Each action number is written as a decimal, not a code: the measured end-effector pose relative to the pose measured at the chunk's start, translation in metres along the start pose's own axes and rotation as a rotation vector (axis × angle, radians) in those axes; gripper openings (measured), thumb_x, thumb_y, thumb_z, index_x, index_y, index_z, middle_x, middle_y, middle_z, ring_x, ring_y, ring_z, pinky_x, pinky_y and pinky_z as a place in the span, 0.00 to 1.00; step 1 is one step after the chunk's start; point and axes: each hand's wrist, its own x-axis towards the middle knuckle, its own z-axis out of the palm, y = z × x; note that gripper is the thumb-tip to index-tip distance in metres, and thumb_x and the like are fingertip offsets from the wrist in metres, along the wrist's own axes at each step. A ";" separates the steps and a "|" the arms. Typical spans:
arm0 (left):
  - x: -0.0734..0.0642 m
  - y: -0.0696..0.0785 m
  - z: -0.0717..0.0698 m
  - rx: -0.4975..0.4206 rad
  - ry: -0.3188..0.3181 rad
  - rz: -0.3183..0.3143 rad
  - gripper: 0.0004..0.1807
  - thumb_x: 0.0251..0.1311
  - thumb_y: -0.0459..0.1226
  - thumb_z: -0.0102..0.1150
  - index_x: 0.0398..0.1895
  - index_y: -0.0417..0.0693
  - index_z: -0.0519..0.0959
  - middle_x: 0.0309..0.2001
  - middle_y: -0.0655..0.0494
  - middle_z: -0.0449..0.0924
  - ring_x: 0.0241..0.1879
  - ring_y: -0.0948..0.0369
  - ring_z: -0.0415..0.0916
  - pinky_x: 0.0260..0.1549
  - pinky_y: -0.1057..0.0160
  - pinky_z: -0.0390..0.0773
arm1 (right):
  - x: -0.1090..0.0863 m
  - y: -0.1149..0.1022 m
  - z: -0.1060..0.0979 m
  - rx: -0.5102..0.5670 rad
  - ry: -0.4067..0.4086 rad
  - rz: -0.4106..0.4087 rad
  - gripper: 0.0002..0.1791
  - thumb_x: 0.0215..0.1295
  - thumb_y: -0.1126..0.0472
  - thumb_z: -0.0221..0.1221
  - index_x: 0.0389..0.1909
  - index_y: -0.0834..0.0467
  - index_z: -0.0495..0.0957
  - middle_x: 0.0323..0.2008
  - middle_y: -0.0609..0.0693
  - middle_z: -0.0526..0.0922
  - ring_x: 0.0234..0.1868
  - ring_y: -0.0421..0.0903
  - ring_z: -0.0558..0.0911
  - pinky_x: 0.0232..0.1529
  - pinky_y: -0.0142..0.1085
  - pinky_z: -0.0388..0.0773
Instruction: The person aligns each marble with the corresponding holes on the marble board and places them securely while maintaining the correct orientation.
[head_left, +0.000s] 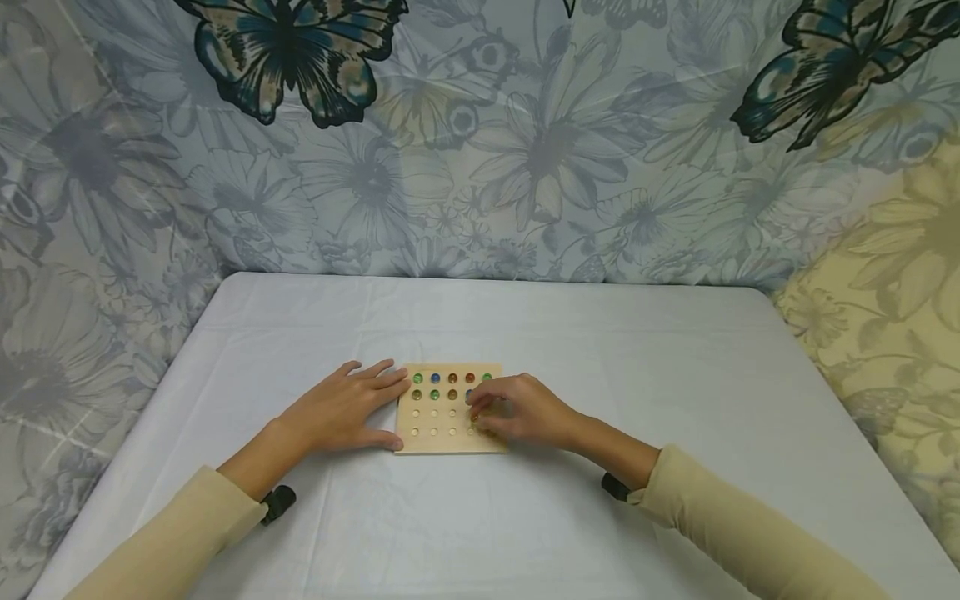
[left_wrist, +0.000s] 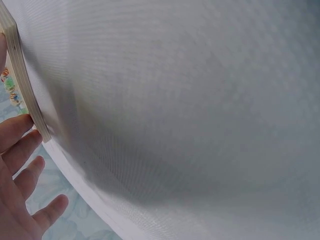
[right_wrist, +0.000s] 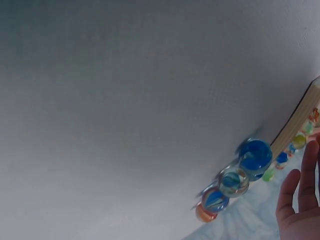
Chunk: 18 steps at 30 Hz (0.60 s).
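A light wooden board point(head_left: 442, 445) with rows of round hollows lies flat on the table. Glass marbles, among them a green marble point(head_left: 417, 378) and a blue marble point(head_left: 435, 378), fill the hollows visible in its two far rows. Visible hollows in the near rows look bare. My left hand point(head_left: 341, 410) spreads its fingers and touches the board's left edge with thumb and index finger. Over the board's right side, my right hand point(head_left: 536, 410) pinches a small amber marble point(head_left: 475, 419) low above the near rows. That hand covers part of the board.
In the right wrist view, several loose marbles, including a large-looking blue marble point(right_wrist: 255, 156), lie on the cloth beside the board; the head view does not show them. A white cloth point(head_left: 600, 333) covers the table. Flowered fabric point(head_left: 525, 167) hangs behind it.
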 end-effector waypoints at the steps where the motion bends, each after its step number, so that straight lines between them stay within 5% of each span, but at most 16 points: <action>1: 0.000 0.000 0.000 0.000 0.000 -0.001 0.50 0.57 0.71 0.53 0.74 0.47 0.66 0.74 0.51 0.63 0.74 0.48 0.57 0.65 0.38 0.61 | 0.001 -0.001 0.001 0.003 -0.006 0.007 0.14 0.60 0.66 0.69 0.47 0.60 0.83 0.38 0.41 0.88 0.42 0.36 0.84 0.52 0.39 0.79; 18: 0.000 0.001 -0.003 0.010 0.002 0.013 0.51 0.57 0.71 0.53 0.74 0.46 0.66 0.73 0.50 0.63 0.73 0.48 0.58 0.65 0.38 0.61 | 0.003 -0.002 0.009 -0.072 -0.052 0.007 0.12 0.61 0.66 0.67 0.45 0.55 0.85 0.36 0.39 0.86 0.42 0.36 0.82 0.52 0.37 0.77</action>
